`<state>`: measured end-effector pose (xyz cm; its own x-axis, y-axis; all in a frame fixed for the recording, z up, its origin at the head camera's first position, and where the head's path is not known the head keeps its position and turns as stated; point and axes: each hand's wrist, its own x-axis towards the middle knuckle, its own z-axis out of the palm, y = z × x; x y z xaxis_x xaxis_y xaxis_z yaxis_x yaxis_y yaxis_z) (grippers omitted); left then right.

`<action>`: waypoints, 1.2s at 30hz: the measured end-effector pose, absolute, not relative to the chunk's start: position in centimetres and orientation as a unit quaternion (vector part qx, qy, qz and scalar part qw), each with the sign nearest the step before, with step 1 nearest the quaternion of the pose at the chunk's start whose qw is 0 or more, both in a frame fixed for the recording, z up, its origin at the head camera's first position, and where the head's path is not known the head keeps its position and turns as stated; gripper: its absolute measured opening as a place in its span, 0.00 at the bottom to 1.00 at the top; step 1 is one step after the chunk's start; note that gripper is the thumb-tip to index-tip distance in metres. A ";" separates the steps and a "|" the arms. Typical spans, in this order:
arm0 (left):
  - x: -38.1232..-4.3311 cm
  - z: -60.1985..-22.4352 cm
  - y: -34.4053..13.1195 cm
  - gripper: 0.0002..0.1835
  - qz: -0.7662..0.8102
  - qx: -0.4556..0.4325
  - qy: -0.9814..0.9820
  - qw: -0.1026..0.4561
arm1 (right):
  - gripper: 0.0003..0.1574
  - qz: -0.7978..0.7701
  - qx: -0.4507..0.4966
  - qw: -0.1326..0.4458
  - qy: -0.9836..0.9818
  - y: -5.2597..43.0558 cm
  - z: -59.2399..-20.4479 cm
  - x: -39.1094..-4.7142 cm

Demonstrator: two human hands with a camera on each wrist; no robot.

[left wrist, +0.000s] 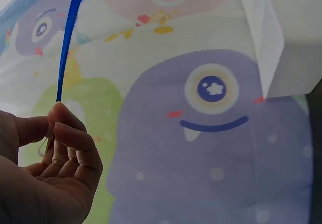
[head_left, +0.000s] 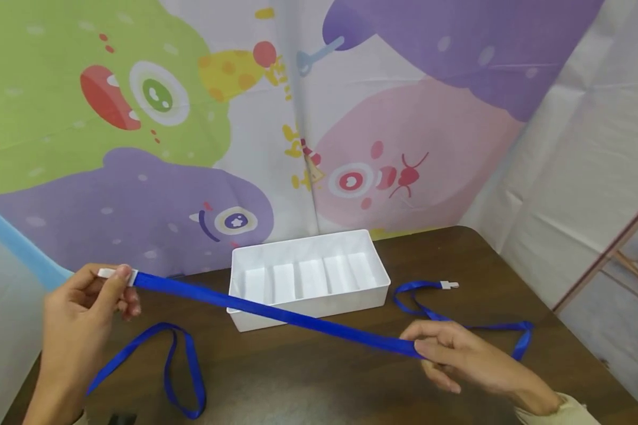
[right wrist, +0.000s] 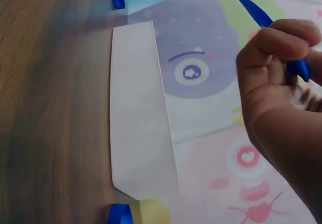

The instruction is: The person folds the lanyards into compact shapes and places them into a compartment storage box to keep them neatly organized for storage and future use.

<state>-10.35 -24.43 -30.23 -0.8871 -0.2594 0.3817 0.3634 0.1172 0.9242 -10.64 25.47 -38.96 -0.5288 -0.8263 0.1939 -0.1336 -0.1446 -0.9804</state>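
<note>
A blue lanyard (head_left: 298, 319) is stretched in a straight line between the two hands, in front of and above the white box. My left hand (head_left: 77, 321) pinches its white end piece (head_left: 106, 274) between thumb and fingers. Lower and to the right, my right hand (head_left: 470, 357) pinches the blue strap between thumb and forefinger. In the right wrist view a short bit of strap (right wrist: 299, 69) shows beneath the fingers. The left wrist view shows the strap (left wrist: 69, 38) rising from the left fingertips.
An open white box (head_left: 345, 300) with several compartments stands at the back of the brown table (head_left: 298, 389). A looped blue strap (head_left: 194, 360) lies at left, another strap (head_left: 425, 284) with a white clip (head_left: 449, 285) at right. A cartoon-printed cloth (head_left: 255, 141) hangs behind.
</note>
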 end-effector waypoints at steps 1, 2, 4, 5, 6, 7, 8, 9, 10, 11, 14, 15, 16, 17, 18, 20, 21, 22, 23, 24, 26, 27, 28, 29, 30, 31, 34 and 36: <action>-10.2 -30.4 -24.5 0.10 -0.664 -0.033 -0.712 0.229 | 0.21 -0.652 -0.394 0.274 0.587 25.6 -39.0 -10.7; -10.1 -30.6 -24.5 0.10 -0.665 -0.031 -0.711 0.224 | 0.18 -0.661 -0.386 0.274 0.582 25.6 -39.1 -10.8; -10.0 -30.8 -24.6 0.11 -0.666 -0.026 -0.712 0.219 | 0.15 -0.664 -0.380 0.263 0.588 25.5 -39.1 -10.9; -9.9 -30.9 -24.6 0.11 -0.666 -0.025 -0.713 0.218 | 0.14 -0.664 -0.373 0.254 0.596 25.3 -39.1 -10.9; -9.8 -30.8 -24.6 0.10 -0.665 -0.025 -0.714 0.216 | 0.13 -0.663 -0.363 0.243 0.608 25.1 -39.1 -10.8; -9.7 -30.8 -24.6 0.10 -0.661 -0.021 -0.718 0.217 | 0.13 -0.660 -0.352 0.231 0.622 24.8 -39.0 -10.7; -9.6 -30.8 -24.6 0.10 -0.663 -0.027 -0.716 0.217 | 0.13 -0.660 -0.340 0.219 0.633 24.5 -38.9 -10.5; -9.5 -30.7 -24.6 0.10 -0.662 -0.029 -0.716 0.219 | 0.13 -0.662 -0.329 0.209 0.641 24.3 -38.9 -10.3; -9.4 -30.6 -24.5 0.10 -0.661 -0.030 -0.716 0.221 | 0.14 -0.663 -0.318 0.199 0.648 24.0 -38.8 -10.1; -9.3 -30.5 -24.6 0.10 -0.662 -0.033 -0.716 0.222 | 0.14 -0.663 -0.313 0.187 0.653 23.8 -38.7 -9.9; -9.4 -30.3 -24.7 0.09 -0.667 -0.045 -0.708 0.226 | 0.13 -0.642 -0.319 0.145 0.682 23.5 -38.6 -9.4; -9.4 -30.2 -24.7 0.08 -0.669 -0.047 -0.706 0.228 | 0.12 -0.632 -0.320 0.133 0.694 23.4 -38.6 -9.3; -9.4 -30.2 -24.8 0.08 -0.671 -0.048 -0.703 0.229 | 0.12 -0.623 -0.320 0.124 0.703 23.3 -38.6 -9.2; -9.5 -30.1 -24.8 0.08 -0.674 -0.050 -0.699 0.232 | 0.13 -0.615 -0.316 0.119 0.713 23.3 -38.7 -9.1; -9.5 -30.2 -24.8 0.07 -0.674 -0.049 -0.698 0.235 | 0.13 -0.609 -0.304 0.119 0.723 23.2 -38.7 -9.0; -9.5 -30.2 -24.9 0.07 -0.674 -0.050 -0.697 0.239 | 0.12 -0.603 -0.293 0.117 0.733 23.2 -38.8 -9.1; -9.5 -30.3 -24.9 0.06 -0.673 -0.052 -0.698 0.240 | 0.12 -0.607 -0.291 0.118 0.730 23.2 -38.8 -9.1; -9.4 -30.4 -24.9 0.06 -0.669 -0.053 -0.701 0.241 | 0.12 -0.611 -0.289 0.118 0.728 23.2 -38.8 -9.2; -9.4 -30.4 -25.0 0.06 -0.664 -0.055 -0.705 0.241 | 0.12 -0.613 -0.291 0.115 0.725 23.2 -38.8 -9.2; -9.4 -30.5 -25.0 0.06 -0.659 -0.057 -0.710 0.240 | 0.11 -0.614 -0.289 0.112 0.725 23.2 -38.7 -9.3; -9.3 -30.6 -25.1 0.06 -0.651 -0.061 -0.718 0.238 | 0.11 -0.618 -0.292 0.107 0.722 23.2 -38.7 -9.3; -9.3 -30.7 -25.2 0.06 -0.648 -0.063 -0.721 0.237 | 0.11 -0.617 -0.288 0.107 0.724 23.2 -38.7 -9.2; -9.3 -30.7 -25.2 0.06 -0.647 -0.064 -0.722 0.236 | 0.11 -0.616 -0.284 0.106 0.727 23.2 -38.7 -9.2; -9.2 -30.8 -25.3 0.06 -0.649 -0.066 -0.721 0.235 | 0.12 -0.616 -0.283 0.106 0.728 23.2 -38.7 -9.2; -9.2 -30.8 -25.3 0.06 -0.649 -0.067 -0.721 0.234 | 0.13 -0.614 -0.277 0.104 0.731 23.2 -38.8 -9.1; -9.2 -30.9 -25.4 0.06 -0.649 -0.069 -0.721 0.234 | 0.15 -0.614 -0.280 0.099 0.732 23.2 -38.8 -9.1; -9.2 -31.1 -25.5 0.05 -0.644 -0.075 -0.726 0.232 | 0.16 -0.629 -0.289 0.082 0.717 23.3 -39.1 -9.1; -9.3 -31.3 -25.5 0.05 -0.635 -0.077 -0.734 0.230 | 0.16 -0.660 -0.310 0.078 0.680 23.4 -39.3 -9.2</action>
